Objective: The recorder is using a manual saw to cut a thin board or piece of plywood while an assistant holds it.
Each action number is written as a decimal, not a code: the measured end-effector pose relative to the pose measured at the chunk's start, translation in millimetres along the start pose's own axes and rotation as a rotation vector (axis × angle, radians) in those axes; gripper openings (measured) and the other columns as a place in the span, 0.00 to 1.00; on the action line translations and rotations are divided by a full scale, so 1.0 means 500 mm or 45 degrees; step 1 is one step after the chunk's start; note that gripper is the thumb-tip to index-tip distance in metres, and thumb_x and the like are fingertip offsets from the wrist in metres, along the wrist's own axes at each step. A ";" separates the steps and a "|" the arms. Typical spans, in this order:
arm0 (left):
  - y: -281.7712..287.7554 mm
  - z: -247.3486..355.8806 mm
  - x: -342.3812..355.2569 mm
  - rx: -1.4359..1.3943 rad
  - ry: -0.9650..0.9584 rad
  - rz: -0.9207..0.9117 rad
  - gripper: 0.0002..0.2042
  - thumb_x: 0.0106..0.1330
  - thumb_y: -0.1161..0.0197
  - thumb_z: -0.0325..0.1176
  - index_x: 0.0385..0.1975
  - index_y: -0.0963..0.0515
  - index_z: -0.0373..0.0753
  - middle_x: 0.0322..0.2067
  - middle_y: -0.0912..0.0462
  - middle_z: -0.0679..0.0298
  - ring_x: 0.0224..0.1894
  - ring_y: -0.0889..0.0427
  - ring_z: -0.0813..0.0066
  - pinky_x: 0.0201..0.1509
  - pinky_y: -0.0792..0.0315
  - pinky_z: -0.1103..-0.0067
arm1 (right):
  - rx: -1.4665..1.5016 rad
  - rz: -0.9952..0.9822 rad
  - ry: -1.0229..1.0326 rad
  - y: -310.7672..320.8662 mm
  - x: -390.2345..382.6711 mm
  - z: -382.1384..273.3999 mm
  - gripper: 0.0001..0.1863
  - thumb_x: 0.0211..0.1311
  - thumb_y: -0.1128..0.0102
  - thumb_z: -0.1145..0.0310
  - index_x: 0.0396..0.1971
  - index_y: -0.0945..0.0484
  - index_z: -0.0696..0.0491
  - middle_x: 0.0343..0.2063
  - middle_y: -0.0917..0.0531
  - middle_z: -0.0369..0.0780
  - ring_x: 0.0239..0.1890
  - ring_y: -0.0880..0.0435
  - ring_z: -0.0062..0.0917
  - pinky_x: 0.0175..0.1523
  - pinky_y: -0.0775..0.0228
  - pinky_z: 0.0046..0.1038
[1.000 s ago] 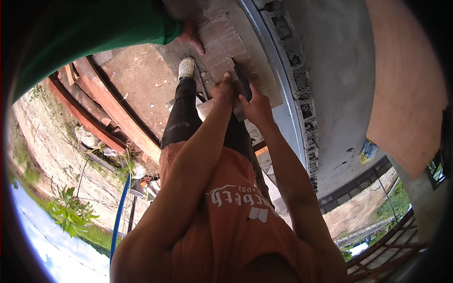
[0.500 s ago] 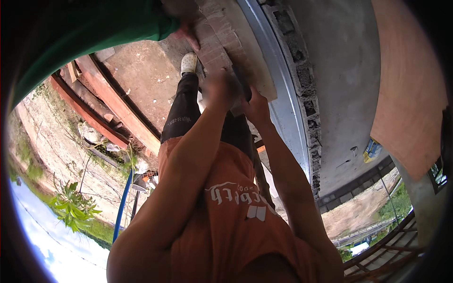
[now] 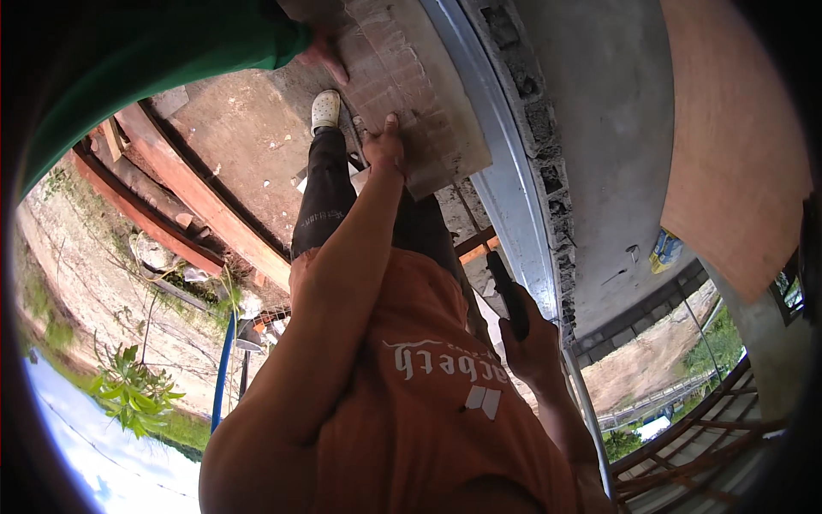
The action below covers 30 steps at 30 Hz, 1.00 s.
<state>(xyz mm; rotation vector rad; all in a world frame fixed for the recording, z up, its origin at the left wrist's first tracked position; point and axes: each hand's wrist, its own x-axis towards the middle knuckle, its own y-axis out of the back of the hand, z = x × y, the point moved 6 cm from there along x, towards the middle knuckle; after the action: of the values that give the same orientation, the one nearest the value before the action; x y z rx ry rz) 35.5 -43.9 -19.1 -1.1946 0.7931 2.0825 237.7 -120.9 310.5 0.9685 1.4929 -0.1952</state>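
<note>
A flat brown board (image 3: 428,111) with pale streaks on its face lies ahead of me beside a grey metal channel. My left hand (image 3: 384,148) grips its near left edge, thumb on top and the other fingers partly hidden. At the lower right, apart from the board, my right hand (image 3: 529,338) is closed around a long, narrow black tool (image 3: 507,293); its exact kind cannot be made out. Another person's hand (image 3: 325,62), below a green sleeve (image 3: 248,43), rests at the board's far left edge.
The grey metal channel (image 3: 518,201) runs along a hollow-block wall edge (image 3: 548,163) on the right. Reddish beams (image 3: 201,184) lie to the left, past a concrete floor (image 3: 248,128). A blue and yellow packet (image 3: 665,250) sits farther right, near a curved tan sheet (image 3: 736,146).
My right hand has drawn back from the board toward the lower right, carrying the black tool. My left hand has shifted slightly left and now grips the board's edge.
</note>
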 end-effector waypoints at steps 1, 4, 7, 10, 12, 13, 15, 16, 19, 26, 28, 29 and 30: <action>0.006 -0.005 0.005 -0.002 -0.001 0.011 0.32 0.61 0.30 0.44 0.59 0.32 0.28 0.54 0.23 0.49 0.54 0.22 0.55 0.59 0.31 0.69 | 0.019 0.013 0.004 -0.004 0.002 0.001 0.32 0.62 0.42 0.55 0.64 0.35 0.53 0.39 0.15 0.50 0.44 0.15 0.46 0.49 0.23 0.40; 0.017 -0.020 0.030 0.207 0.006 0.029 0.33 0.62 0.31 0.43 0.60 0.35 0.27 0.55 0.23 0.48 0.55 0.23 0.55 0.60 0.32 0.69 | 0.019 0.034 0.141 -0.072 0.149 -0.034 0.28 0.63 0.44 0.62 0.63 0.34 0.54 0.41 0.16 0.52 0.45 0.16 0.46 0.51 0.24 0.41; -0.017 -0.022 0.012 -0.026 0.070 -0.073 0.34 0.63 0.32 0.42 0.62 0.37 0.26 0.55 0.24 0.48 0.55 0.23 0.57 0.61 0.33 0.69 | -0.001 0.148 0.277 -0.129 0.402 -0.088 0.26 0.60 0.42 0.68 0.60 0.32 0.53 0.39 0.17 0.54 0.45 0.18 0.49 0.48 0.25 0.42; -0.008 -0.012 0.023 0.195 0.076 0.033 0.35 0.63 0.32 0.42 0.63 0.39 0.25 0.55 0.24 0.46 0.55 0.23 0.56 0.60 0.32 0.69 | -0.020 0.173 0.319 -0.124 0.429 -0.141 0.27 0.61 0.41 0.65 0.61 0.33 0.51 0.37 0.17 0.54 0.43 0.18 0.50 0.48 0.26 0.44; 0.021 -0.030 -0.011 0.304 0.072 -0.019 0.33 0.63 0.32 0.43 0.60 0.34 0.25 0.53 0.22 0.46 0.54 0.21 0.56 0.58 0.30 0.69 | 0.043 0.098 0.254 -0.135 0.347 -0.117 0.27 0.61 0.41 0.65 0.61 0.33 0.50 0.37 0.17 0.54 0.43 0.18 0.50 0.48 0.26 0.45; -0.011 -0.002 0.004 0.346 0.027 -0.083 0.31 0.63 0.32 0.43 0.58 0.32 0.25 0.52 0.22 0.46 0.53 0.21 0.56 0.56 0.29 0.70 | 0.014 0.192 0.307 -0.127 0.342 -0.118 0.28 0.61 0.41 0.65 0.62 0.34 0.49 0.37 0.17 0.54 0.43 0.18 0.51 0.48 0.25 0.44; -0.005 -0.018 0.027 0.490 -0.041 -0.039 0.30 0.62 0.30 0.44 0.55 0.29 0.25 0.50 0.20 0.47 0.50 0.20 0.57 0.54 0.28 0.69 | -0.025 0.274 0.357 -0.111 0.324 -0.130 0.29 0.62 0.41 0.65 0.63 0.35 0.49 0.36 0.17 0.54 0.42 0.18 0.51 0.47 0.25 0.44; -0.007 -0.020 0.020 0.251 0.057 0.026 0.30 0.61 0.30 0.43 0.54 0.28 0.26 0.49 0.20 0.48 0.49 0.20 0.58 0.54 0.28 0.69 | -0.018 0.188 0.302 -0.099 0.326 -0.126 0.29 0.62 0.41 0.65 0.64 0.35 0.48 0.36 0.17 0.54 0.42 0.17 0.50 0.47 0.25 0.43; 0.008 -0.002 -0.014 -0.035 0.252 0.054 0.28 0.60 0.28 0.40 0.54 0.28 0.28 0.48 0.19 0.51 0.49 0.20 0.60 0.55 0.28 0.70 | 0.044 0.060 0.191 -0.111 0.319 -0.077 0.30 0.62 0.41 0.66 0.65 0.36 0.46 0.36 0.16 0.52 0.42 0.16 0.48 0.47 0.24 0.40; 0.028 -0.021 -0.008 0.233 -0.133 -0.088 0.28 0.54 0.26 0.36 0.52 0.27 0.30 0.46 0.18 0.55 0.46 0.18 0.61 0.52 0.26 0.70 | 0.141 -0.071 0.019 -0.121 0.336 -0.063 0.32 0.60 0.39 0.66 0.65 0.36 0.44 0.38 0.17 0.53 0.44 0.17 0.47 0.50 0.24 0.40; 0.031 -0.031 -0.010 0.311 -0.139 -0.092 0.29 0.53 0.26 0.38 0.54 0.27 0.31 0.47 0.18 0.55 0.48 0.18 0.60 0.52 0.25 0.71 | 0.094 0.019 0.154 -0.136 0.335 -0.055 0.31 0.62 0.41 0.64 0.66 0.38 0.43 0.36 0.16 0.51 0.42 0.16 0.46 0.47 0.24 0.40; 0.030 -0.028 -0.003 0.380 -0.149 -0.125 0.27 0.52 0.26 0.34 0.51 0.27 0.31 0.47 0.18 0.56 0.47 0.18 0.62 0.53 0.26 0.71 | 0.037 0.117 0.293 -0.130 0.333 -0.058 0.31 0.63 0.43 0.63 0.66 0.39 0.43 0.34 0.16 0.50 0.40 0.15 0.45 0.45 0.23 0.41; 0.022 -0.030 0.000 0.449 -0.158 -0.161 0.25 0.52 0.26 0.30 0.49 0.27 0.31 0.46 0.18 0.56 0.47 0.19 0.63 0.55 0.27 0.72 | 0.038 0.126 0.285 -0.124 0.321 -0.041 0.31 0.63 0.43 0.63 0.66 0.39 0.43 0.34 0.16 0.50 0.40 0.15 0.45 0.45 0.23 0.41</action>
<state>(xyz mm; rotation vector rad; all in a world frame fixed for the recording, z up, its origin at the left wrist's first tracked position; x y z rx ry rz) 35.2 -62.0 -22.8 -0.8906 0.9525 1.8020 204.3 -76.0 146.7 1.1139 1.6442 -0.0386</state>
